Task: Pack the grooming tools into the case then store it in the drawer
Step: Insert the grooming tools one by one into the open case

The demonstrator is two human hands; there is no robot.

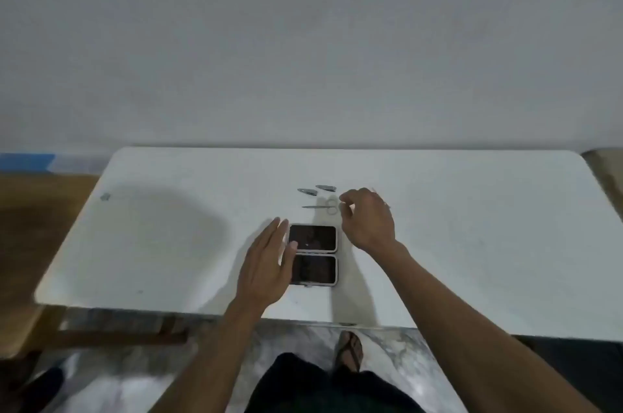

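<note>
White table (472,244), plain wall behind. Case (315,254) lies open and flat near the front edge, both dark halves facing up. Left hand (266,264) spread flat, fingers extended, its thumb over the case's left edge. Right hand (369,220) hovers beyond the case, fingers loosely curled beside the scissors (322,206); whether it grips anything cannot be told. Two nail clippers (317,190) lie further back.
</note>
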